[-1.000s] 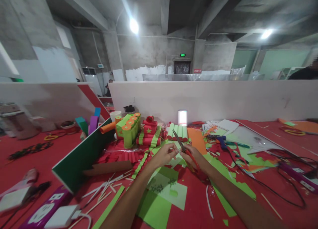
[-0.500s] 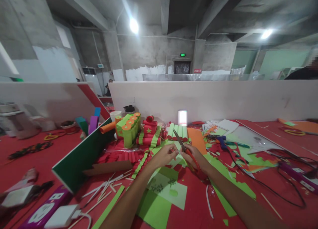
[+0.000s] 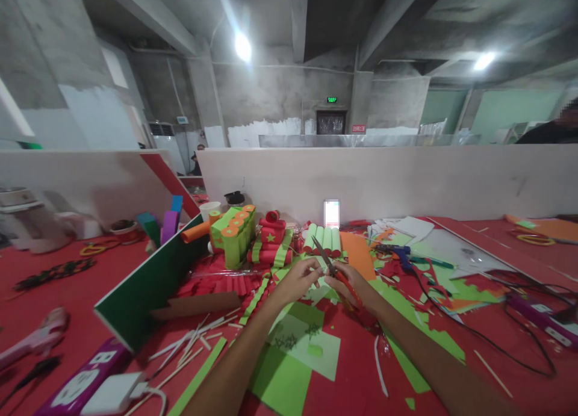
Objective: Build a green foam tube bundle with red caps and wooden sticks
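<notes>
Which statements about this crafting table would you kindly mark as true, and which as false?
1. The right hand holds scissors. True.
2. The left hand is holding the blue glue gun. False: the glue gun lies to the right, apart from both hands.
3. Light-green paper rolls sit side by side beyond the hands. True.
4. The star on the red paper model is blue. False: it is yellow-green.
5. The pale-green sheet with black outlines overlaps a brighter green sheet. True.
</notes>
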`<state>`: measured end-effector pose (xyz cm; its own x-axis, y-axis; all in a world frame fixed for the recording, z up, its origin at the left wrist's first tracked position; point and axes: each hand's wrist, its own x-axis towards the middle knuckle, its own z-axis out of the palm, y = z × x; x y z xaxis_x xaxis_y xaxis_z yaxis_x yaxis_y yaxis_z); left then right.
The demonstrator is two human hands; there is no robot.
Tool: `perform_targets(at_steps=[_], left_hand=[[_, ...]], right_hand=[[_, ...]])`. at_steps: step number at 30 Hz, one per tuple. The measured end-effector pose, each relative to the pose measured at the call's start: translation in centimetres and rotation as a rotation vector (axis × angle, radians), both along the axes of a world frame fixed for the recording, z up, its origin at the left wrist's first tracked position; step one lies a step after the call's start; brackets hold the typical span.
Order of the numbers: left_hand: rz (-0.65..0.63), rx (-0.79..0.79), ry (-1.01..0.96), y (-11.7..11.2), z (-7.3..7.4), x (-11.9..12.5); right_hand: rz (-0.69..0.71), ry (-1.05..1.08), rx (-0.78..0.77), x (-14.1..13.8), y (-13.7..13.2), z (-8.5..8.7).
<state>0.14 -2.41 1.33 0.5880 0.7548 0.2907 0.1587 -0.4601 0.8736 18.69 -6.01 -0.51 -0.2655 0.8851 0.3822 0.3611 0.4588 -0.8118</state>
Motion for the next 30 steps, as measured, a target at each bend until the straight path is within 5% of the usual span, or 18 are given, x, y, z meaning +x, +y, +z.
perform_targets(at_steps=[12,30], left_hand=[[0.128,-0.128,-0.2,0.6,0.4,0.0],[0.138,-0.046,-0.241,0.7,0.2,-0.1]], right_hand=[[0.064,0.034,-0.139,0.0,-1.0,0.4],[0.038,-0.077,-0.04,-0.2,-0.8,0.4]])
